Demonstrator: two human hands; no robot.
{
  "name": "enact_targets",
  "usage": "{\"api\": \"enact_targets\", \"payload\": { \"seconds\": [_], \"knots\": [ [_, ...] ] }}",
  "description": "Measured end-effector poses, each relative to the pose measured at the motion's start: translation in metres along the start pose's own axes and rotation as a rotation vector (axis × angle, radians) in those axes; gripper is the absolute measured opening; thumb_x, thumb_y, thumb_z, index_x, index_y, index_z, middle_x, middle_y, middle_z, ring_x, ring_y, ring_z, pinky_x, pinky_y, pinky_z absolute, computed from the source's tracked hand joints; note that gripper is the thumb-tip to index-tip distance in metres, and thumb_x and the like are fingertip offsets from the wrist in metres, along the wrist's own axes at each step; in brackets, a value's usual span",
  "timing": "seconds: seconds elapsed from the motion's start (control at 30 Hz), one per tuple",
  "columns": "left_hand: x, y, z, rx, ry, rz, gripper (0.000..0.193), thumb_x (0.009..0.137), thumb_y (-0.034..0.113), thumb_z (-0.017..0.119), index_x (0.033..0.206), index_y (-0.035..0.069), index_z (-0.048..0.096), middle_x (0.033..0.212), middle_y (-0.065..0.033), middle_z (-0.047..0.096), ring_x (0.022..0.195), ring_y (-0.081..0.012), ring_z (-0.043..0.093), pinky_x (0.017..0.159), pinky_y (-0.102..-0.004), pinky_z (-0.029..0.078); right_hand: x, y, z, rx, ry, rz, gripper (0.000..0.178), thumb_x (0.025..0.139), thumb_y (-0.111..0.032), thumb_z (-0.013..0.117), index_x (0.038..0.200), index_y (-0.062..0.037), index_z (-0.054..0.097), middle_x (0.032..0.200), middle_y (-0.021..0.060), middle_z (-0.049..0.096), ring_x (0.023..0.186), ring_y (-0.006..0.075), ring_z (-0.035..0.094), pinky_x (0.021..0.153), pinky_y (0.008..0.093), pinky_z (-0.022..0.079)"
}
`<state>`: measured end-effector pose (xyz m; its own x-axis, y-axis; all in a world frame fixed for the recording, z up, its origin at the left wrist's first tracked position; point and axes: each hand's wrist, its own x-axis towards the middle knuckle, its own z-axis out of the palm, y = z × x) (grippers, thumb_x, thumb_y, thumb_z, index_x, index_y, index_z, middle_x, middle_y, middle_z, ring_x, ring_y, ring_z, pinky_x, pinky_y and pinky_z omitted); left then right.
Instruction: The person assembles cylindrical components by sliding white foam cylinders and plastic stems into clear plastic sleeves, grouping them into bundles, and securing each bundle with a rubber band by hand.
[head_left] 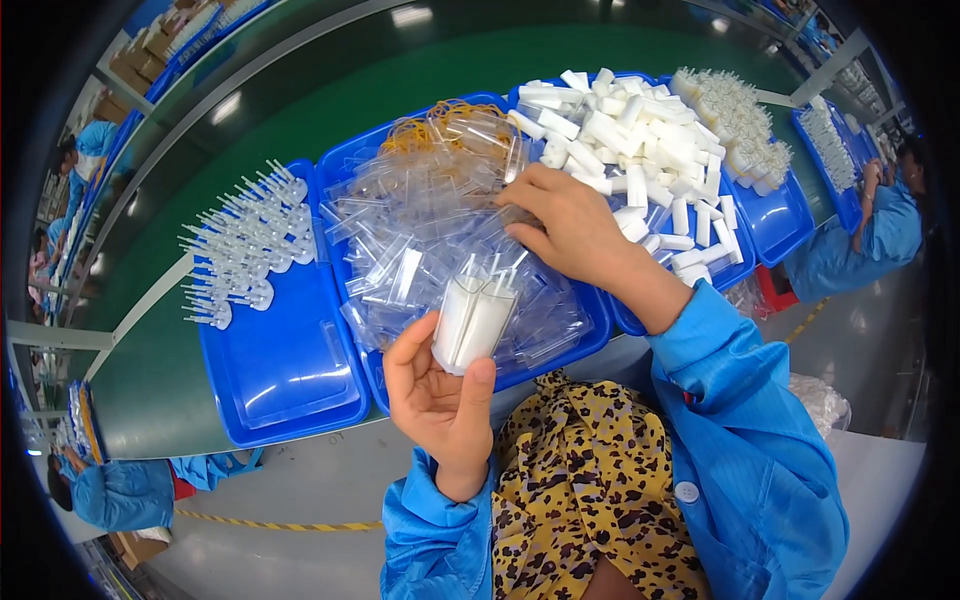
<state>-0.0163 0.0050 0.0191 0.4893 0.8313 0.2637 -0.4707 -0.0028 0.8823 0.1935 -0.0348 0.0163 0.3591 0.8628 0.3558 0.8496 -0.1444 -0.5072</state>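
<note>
My left hand (440, 405) is closed around the base of a small upright assembly (473, 325). The assembly has white blocks standing on a round base, clear plastic pieces between and around them, and thin white prongs poking out on top. To its upper right, my right hand (565, 222) touches a heap of clear plastic pieces (400, 265) in a blue tray (590, 312). Its thumb and fingers are bent and apart at the edge of the heap, and I see nothing clearly gripped between them.
On the left, a blue tray (285, 385) holds pronged white parts (250, 240). Yellow rubber bands (420, 130) lie behind the clear pieces. White blocks (630, 135) fill a tray on the right, beside more pronged parts (730, 120). A co-worker (870, 235) sits at far right.
</note>
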Motion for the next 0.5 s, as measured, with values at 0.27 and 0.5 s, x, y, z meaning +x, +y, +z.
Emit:
{"api": "enact_targets", "payload": {
  "seconds": [0.27,0.5],
  "knots": [
    [0.005,0.003,0.004,-0.019,-0.061,-0.044,0.047,0.086,-0.001,0.066,0.127,-0.004,0.043,0.131,-0.0212,0.047,0.115,-0.0320,0.057,0.090,-0.0382,0.056,-0.011,-0.002,-0.032,0.516,-0.051,0.310,0.035,0.081,-0.001,0.068,0.116,-0.0022,0.064,0.100,0.0044,0.066,0.083,0.0068,0.059,0.071,0.0203,0.047],
    [0.003,-0.007,0.003,0.088,-0.104,0.122,0.028,0.081,-0.002,0.070,0.104,-0.003,0.055,0.125,-0.0220,0.050,0.115,-0.0297,0.056,0.097,-0.0422,0.047,-0.046,0.004,-0.045,1.618,-0.034,0.385,0.034,0.087,-0.002,0.063,0.120,0.0018,0.059,0.109,0.0098,0.064,0.094,0.0109,0.062,0.084,0.0218,0.051]
  ]
}}
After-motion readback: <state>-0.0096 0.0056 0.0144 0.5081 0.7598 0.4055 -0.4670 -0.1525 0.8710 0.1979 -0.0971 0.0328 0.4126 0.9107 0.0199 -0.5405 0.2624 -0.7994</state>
